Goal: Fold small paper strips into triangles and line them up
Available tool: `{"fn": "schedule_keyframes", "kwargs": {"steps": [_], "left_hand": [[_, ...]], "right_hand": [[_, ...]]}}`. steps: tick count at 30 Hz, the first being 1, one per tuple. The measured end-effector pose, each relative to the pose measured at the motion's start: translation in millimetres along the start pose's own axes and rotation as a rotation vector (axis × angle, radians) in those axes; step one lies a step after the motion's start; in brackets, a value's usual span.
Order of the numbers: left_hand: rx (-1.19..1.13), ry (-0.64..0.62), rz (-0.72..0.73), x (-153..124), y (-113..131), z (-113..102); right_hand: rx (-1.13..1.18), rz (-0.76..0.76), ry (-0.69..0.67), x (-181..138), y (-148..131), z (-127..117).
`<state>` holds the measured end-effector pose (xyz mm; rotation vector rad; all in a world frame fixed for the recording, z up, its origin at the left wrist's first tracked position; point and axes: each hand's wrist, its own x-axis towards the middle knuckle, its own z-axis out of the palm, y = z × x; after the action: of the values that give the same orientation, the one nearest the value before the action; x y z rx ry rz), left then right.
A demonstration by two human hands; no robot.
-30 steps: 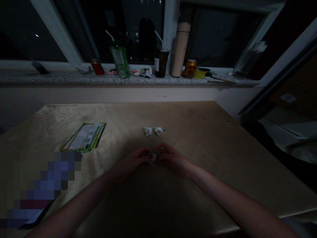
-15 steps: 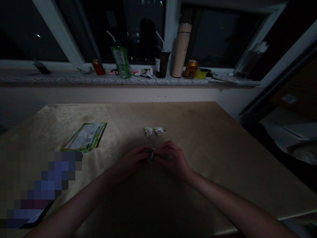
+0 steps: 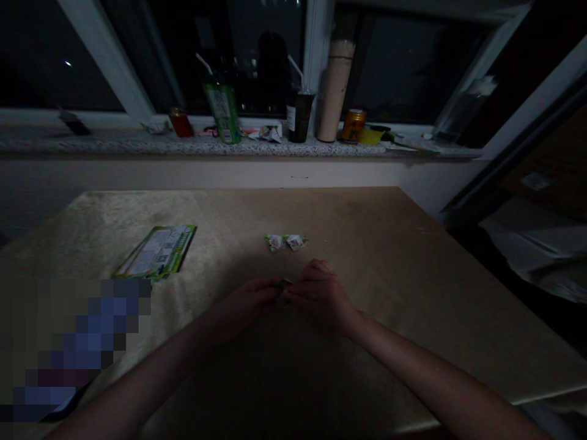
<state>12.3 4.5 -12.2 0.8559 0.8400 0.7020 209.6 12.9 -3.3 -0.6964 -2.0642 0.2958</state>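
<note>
- The room is dim, with night-dark windows [image 3: 398, 67] in white frames beyond the far side.
- A brownish, faintly shiny table [image 3: 367, 232] fills most of the view, brighter at the left than under the arms.
- On the speckled windowsill [image 3: 275, 149], left to right, stand a red jar [image 3: 181, 124], a green cup [image 3: 223, 113] with a straw, a dark cup [image 3: 300, 119] with a straw, a tall pale pink flask [image 3: 335, 91] and a gold can [image 3: 354, 126].
- At the left of the table lies a stack of green printed packets [image 3: 160, 252]; a blurred-out patch covers the near left.
- Two small patterned pieces [image 3: 296, 242] lie side by side, just beyond the hands.
- Left hand [image 3: 257, 294]: fingertips drawn in, pinching a small piece [image 3: 283, 298] at the near middle, above the table.
- Right hand [image 3: 323, 294]: fingers bunched, pinching that piece from the right and partly hiding it.
</note>
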Motion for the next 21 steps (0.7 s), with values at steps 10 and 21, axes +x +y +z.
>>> {"fn": "schedule_keyframes", "kwargs": {"steps": [10, 21], "left_hand": [[-0.154, -0.106, -0.048, -8, 8, 13], [0.071, -0.076, -0.038, -8, 10, 8]], "right_hand": [[-0.007, 0.013, -0.002, 1, 1, -5], [0.450, 0.441, -0.171, 3, 5, -3]]}}
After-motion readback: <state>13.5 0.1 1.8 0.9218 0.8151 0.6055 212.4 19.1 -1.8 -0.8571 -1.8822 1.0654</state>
